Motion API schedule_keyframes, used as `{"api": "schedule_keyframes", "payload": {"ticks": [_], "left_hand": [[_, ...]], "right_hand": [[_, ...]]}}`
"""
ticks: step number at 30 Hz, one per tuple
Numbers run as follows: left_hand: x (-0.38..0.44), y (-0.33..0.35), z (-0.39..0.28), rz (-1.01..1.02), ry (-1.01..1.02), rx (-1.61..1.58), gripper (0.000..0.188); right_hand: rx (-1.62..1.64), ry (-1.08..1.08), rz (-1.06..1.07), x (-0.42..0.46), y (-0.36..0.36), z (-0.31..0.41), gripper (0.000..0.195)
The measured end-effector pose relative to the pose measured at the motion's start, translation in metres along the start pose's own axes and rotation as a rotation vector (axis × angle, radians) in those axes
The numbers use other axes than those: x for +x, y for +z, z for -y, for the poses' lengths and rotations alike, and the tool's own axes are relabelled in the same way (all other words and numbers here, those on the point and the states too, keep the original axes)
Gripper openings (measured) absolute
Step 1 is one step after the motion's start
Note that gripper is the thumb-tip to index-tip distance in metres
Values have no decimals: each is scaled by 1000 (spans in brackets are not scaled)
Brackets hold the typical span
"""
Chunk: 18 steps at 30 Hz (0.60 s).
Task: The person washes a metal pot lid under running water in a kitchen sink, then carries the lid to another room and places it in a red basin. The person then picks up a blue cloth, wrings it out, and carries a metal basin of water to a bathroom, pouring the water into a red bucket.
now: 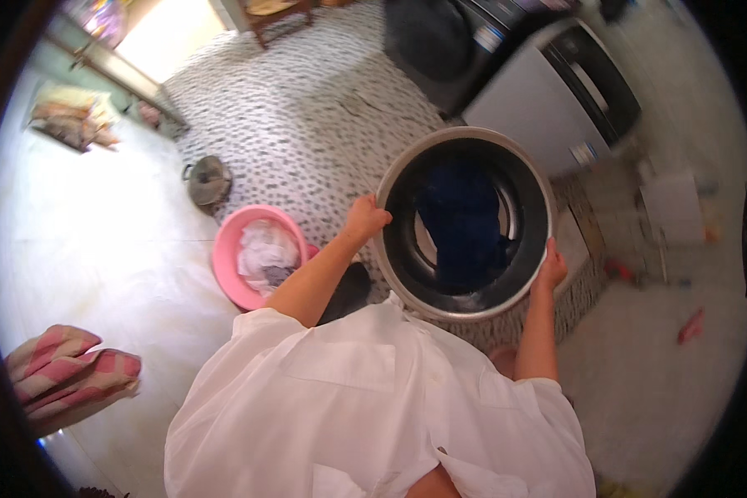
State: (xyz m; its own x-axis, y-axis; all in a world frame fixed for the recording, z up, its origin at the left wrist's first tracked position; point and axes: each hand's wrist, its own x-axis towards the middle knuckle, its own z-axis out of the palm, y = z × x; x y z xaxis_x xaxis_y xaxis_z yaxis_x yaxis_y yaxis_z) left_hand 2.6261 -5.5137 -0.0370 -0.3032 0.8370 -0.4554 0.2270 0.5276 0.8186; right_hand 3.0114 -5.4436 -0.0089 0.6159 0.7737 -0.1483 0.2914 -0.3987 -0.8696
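A large round metal basin (404, 286) with a dark inside is held up in front of my body by both hands. Dark blue cloth (464, 224) lies across its bottom. My left hand (367, 218) grips the rim on the left, thumb over the edge. On the lower right of the rim, my right hand (551, 269) has hold of it, its fingers partly hidden behind the wall. Left of my left forearm stands a pink plastic basin (227, 258) holding white cloth (271, 249) and a grey piece.
Two washing machines stand at the upper right, one dark (429, 37) and one with a light body (523, 93). A lidded pot (208, 182) sits on the pebble-patterned floor (274, 112). A pink checked cloth (78, 373) hangs at the lower left. An open doorway (174, 37) is at the upper left.
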Motion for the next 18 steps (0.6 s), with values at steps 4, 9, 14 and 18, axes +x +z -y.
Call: {"api": "schedule_keyframes", "payload": {"ticks": [4,9,14,18], "left_hand": [[37,-112,6,-276,30,-5,33],[56,-223,31,-534,-16,-170,30],[66,-311,42,-723,-51,-513,27],[88,-372,44,-864,-179,-591,31]], "right_hand": [[85,-57,212,-21,129,66,36],[107,-131,501,-66,284,168,31],[23,-157,695,-120,436,245,29],[230,-74,1038,-146,548,284,23]]}}
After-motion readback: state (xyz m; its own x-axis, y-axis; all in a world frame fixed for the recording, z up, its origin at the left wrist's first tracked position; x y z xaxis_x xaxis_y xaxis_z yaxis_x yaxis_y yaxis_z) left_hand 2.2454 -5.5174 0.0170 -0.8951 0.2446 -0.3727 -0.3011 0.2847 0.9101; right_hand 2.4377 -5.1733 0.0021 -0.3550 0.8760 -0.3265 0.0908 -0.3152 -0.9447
